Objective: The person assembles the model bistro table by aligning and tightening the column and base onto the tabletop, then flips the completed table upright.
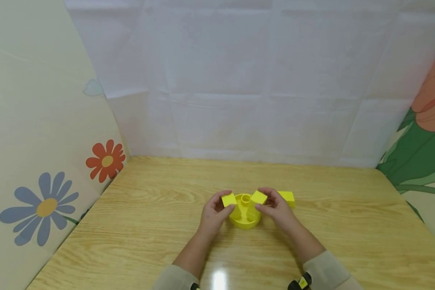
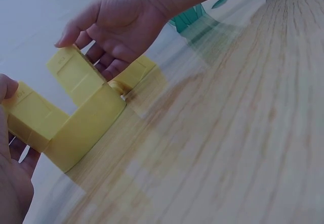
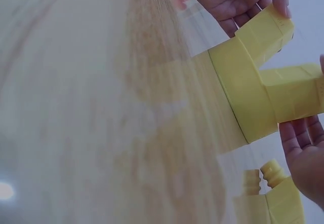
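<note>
Head view: round yellow base (image 1: 243, 225) flat on the wooden table (image 1: 148, 229), small ring (image 1: 245, 199) at its far side. Left hand (image 1: 212, 217) pinches the left yellow block (image 1: 229, 200), thumb and fingers bent about it; right hand (image 1: 280, 211) has the right yellow block (image 1: 258, 197) likewise. Another yellow piece (image 1: 288, 197) lies just beyond the right hand.

Left wrist view: both blocks rise from the base, tops well apart—thumbs near the upper ends.

Right wrist view: fingers bent behind the blocks; extra piece near the right hand—ribbed peg (image 3: 273, 173) on it.
</note>
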